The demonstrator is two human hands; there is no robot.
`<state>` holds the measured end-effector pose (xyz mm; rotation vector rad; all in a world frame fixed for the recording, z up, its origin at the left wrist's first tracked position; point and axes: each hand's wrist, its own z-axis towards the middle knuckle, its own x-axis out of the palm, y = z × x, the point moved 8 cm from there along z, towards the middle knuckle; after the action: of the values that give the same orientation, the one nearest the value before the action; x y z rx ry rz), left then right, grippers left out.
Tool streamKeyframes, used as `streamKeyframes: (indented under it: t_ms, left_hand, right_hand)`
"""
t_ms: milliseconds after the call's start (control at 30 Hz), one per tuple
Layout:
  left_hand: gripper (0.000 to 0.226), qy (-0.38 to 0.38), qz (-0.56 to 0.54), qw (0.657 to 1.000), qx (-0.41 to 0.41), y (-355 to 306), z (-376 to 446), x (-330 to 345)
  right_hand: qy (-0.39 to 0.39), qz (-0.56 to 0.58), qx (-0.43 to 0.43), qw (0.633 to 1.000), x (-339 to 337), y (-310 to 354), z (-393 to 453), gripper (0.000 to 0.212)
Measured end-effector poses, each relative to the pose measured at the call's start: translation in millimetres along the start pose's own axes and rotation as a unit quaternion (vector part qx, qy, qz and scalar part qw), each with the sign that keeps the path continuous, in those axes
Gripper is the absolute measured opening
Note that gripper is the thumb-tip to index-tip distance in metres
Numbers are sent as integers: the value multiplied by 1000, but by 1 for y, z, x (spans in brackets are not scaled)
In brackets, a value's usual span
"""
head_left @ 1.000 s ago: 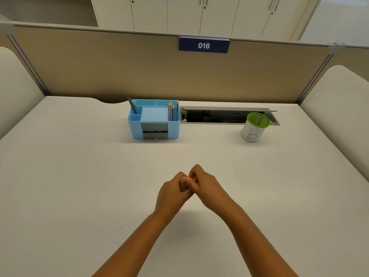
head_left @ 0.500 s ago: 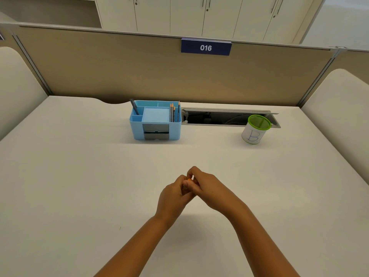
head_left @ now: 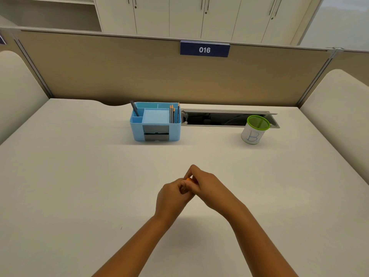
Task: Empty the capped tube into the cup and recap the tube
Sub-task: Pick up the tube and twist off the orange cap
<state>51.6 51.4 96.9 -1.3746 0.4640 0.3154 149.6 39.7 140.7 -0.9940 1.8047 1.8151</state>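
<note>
Since half a second ago the hands have hardly shifted over the desk; a small orange spot, the tube's cap [head_left: 188, 179], now shows a little more clearly between the fingers than it did before.

Both forearms reach in from the bottom edge and meet above the middle of the white desk [head_left: 79, 186]. The left hand [head_left: 171, 194] is curled into a loose fist with its knuckles up, closed around the tube [head_left: 183, 189], of which only a dark sliver shows between the fingers. The right hand [head_left: 207, 185] comes in from the right, bent at the wrist, its fingertips pinched down on the orange cap at the top of the left fist. Whether the cap is on the tube or already loose cannot be told, as the fingers hide the join.

Far back on the right, well apart from the hands, stands the cup [head_left: 254, 129]: a round green mesh cup with a white paper wrap marked with a blue "B". Left of it sits a smooth light-blue plastic desk organiser [head_left: 159, 129], boxy with compartments, holding pencils [head_left: 173, 114] upright. A matte beige partition [head_left: 119, 72] closes the desk's far edge.
</note>
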Motion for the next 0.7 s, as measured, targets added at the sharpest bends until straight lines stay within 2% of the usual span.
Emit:
streamKeyframes:
  t_ms: [100,233,400,533,600,700]
  left_hand:
    - [18,-13,-20,999,26,-4,-1,-3]
    - [41,-7,-42,998,41,-6,-2,-3]
    - [42,-21,-40,998,36,2,-4,-5]
    - [42,-30,-44,998,25,11,-5,-7]
    - [39,-34,-48,998,22,14,-4,-7]
    - [40,-36,-55,998,18,17,-2,-7]
  right_hand:
    - [5,23,-1,1000,-2,-2,0,14]
    - [2,33,2,999,-7,-5,2,14]
    - [-69,171,53,981,-19,-24,6,4]
    - [-58,168,77,981,-4,-46,6,29]
    - [-62,178,85,978,6,-55,6,30]
    - [-88,200,122,968,16,-71,3,20]
